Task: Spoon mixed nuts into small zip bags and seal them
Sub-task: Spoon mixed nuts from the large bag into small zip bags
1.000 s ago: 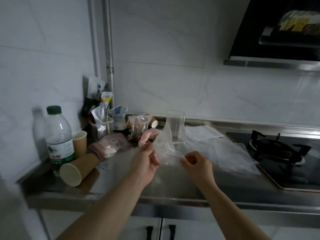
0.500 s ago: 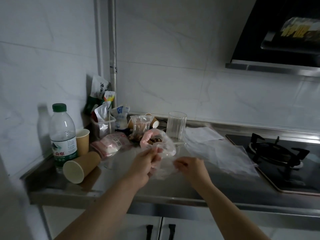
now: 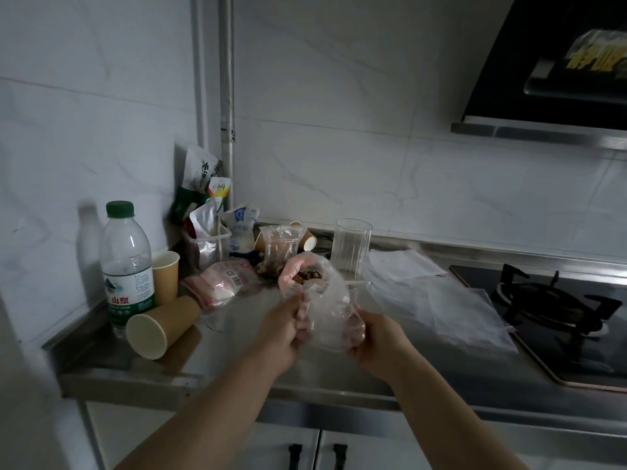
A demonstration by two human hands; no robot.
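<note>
Both hands hold a small clear zip bag point(image 3: 330, 317) above the steel counter point(image 3: 237, 351). My left hand point(image 3: 283, 329) pinches its left edge and my right hand point(image 3: 376, 337) grips its lower right side. Just behind the bag stands a pinkish plastic bag point(image 3: 295, 271) open at the top, with brown mixed nuts point(image 3: 307, 276) showing inside. A pile of empty clear zip bags point(image 3: 437, 300) lies flat to the right. A white spoon handle point(image 3: 356, 283) pokes out near the glass. I cannot tell whether the held bag contains anything.
A tall empty glass point(image 3: 349, 249) stands behind the bags. At left are a water bottle point(image 3: 127, 262), an upright paper cup point(image 3: 166, 276), a tipped paper cup point(image 3: 159, 329) and snack packets point(image 3: 220, 283). A gas hob point(image 3: 559, 310) fills the right side under a hood.
The small bag has come down from in front of the glass toward me and been turned in my hands. The view has shifted, so the nuts bag now shows behind it.
</note>
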